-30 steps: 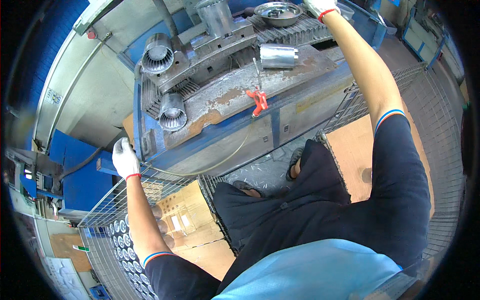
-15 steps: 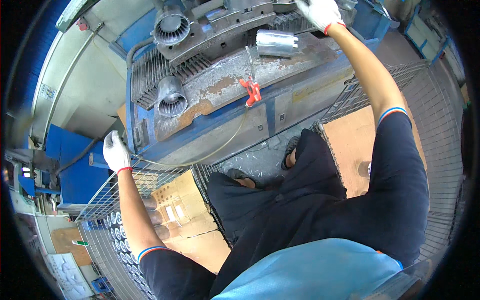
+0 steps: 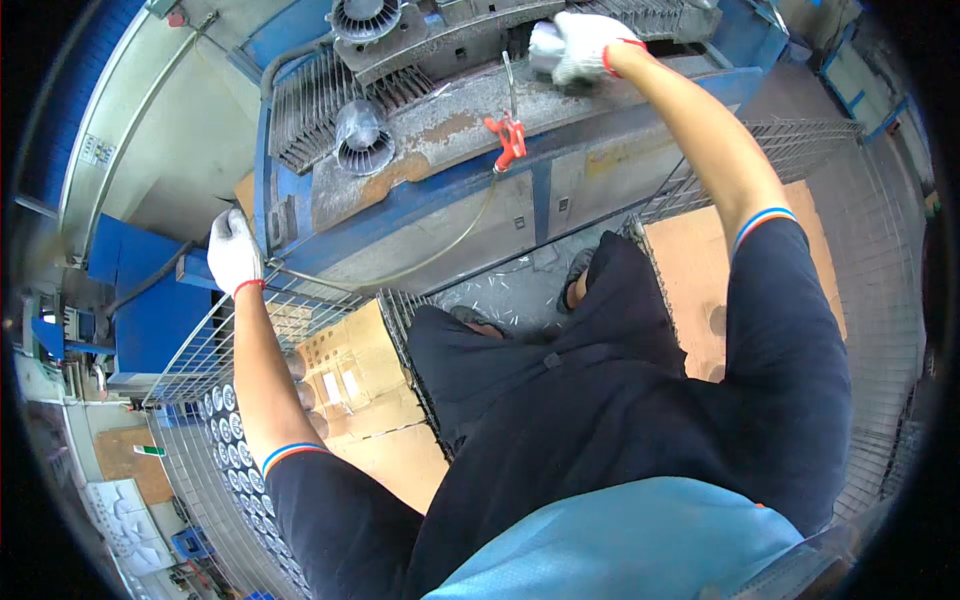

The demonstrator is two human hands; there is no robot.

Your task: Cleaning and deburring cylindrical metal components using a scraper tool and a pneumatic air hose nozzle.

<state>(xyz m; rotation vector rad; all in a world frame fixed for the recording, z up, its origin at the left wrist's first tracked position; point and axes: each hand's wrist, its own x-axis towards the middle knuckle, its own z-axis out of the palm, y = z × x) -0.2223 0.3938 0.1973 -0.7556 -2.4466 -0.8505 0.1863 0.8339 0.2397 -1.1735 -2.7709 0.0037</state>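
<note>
My right hand point(image 3: 594, 46), in a white knit glove with a red cuff, is closed over a silvery metal cylinder point(image 3: 545, 46) at the machine's metal ledge. The glove covers much of the cylinder. To its left, a red air blow gun point(image 3: 508, 140) with a thin metal nozzle leans on the ledge's front edge. My left hand point(image 3: 235, 252), gloved the same way, is beside the machine's left corner, above the wire basket. Its fingers are curled in, and whatever they may hold is hidden. A finned metal cylinder point(image 3: 363, 138) rests on the ledge's left part.
Another finned cylinder point(image 3: 366, 18) sits higher on the machine. Wire baskets flank my legs; the left one point(image 3: 300, 285) holds cardboard point(image 3: 375, 360) and rows of round-ended parts point(image 3: 228, 430). Cardboard point(image 3: 690, 290) also lies in the right one. Small scraps litter the floor point(image 3: 515, 290).
My right hand has come down from the machine's back right and closed over the cylinder that lay on the ledge. My left hand stays near the corner. The view has shifted slightly.
</note>
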